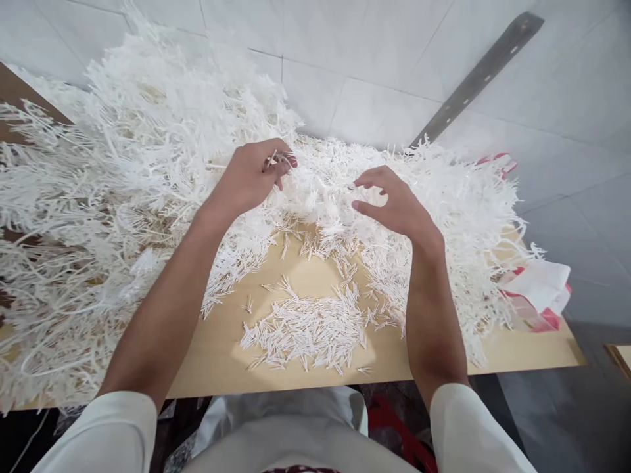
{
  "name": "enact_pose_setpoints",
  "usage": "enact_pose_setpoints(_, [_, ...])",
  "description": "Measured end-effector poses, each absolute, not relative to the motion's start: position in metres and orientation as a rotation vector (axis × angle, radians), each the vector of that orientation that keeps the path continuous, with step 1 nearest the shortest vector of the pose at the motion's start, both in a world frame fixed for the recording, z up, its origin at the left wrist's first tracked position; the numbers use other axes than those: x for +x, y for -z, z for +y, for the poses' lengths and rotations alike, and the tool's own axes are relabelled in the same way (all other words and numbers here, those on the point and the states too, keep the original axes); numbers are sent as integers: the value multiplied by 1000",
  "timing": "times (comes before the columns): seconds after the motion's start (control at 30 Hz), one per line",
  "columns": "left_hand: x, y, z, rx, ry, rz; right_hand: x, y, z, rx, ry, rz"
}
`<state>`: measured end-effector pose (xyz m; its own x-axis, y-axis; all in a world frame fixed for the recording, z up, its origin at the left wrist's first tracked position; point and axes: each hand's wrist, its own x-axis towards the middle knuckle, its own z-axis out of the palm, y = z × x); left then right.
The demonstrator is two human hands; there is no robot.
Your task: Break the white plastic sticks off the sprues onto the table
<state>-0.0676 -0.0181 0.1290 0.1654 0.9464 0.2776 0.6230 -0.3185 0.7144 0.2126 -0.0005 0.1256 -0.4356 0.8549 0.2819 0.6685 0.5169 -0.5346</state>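
The tangle of white branching plastic strands (320, 180) lies directly between the two hands and runs on beyond them towards the tiled wall (379, 105); it is too matted to show one long axis, though single strands point every way. The left hand (251, 176) is the nearer to the tall heap (162, 131) on the far left, the right hand (397, 202) to the lower heap (458, 203) on the right. The left hand is curled, thumb towards fingers, with a few short white stems (271, 159) showing in its grasp. The right hand is partly open, thumb and fingers apart and facing left, at the edge of the tangle; it seems to hold nothing, but whether its fingertips touch strands I cannot tell. Nearer than both hands, a flat pile of short white sprigs (305, 332) rests on the wooden tabletop (211, 361).
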Motion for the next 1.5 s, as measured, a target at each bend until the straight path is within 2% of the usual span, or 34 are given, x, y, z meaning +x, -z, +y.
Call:
enact_pose_setpoints(0.27, [-44, -125, -27, 2102, -1005, 1335, 159, -121, -23, -1238, -189, -1813])
enact_pose_setpoints(0.53, [-43, -129, -28, 2242, -981, 1385, 157, -108, -16, -1238, -558, -2265])
enact_pose_setpoints(0.73, [-44, -117, -23, 2444, -903, 1245, 160, -106, -13, -1093, -369, -2122])
enact_pose_setpoints(0.83, [-43, -107, -17, 2551, -994, 1209, 160, -109, -13, -1042, -337, -2047])
enact_pose_setpoints(1.07, [-41, -108, -17, 2641, -1252, 1122, 157, -108, -11, -1232, -597, -1649])
enact_pose_setpoints(1.37, [-34, -102, -18, 2257, -1577, 1221, 165, -103, -2, -1152, -750, -1689])
enact_pose_setpoints(1.5, [-31, -100, -16, 2159, -1444, 1237, 171, -111, -1, -1056, -824, -1725])
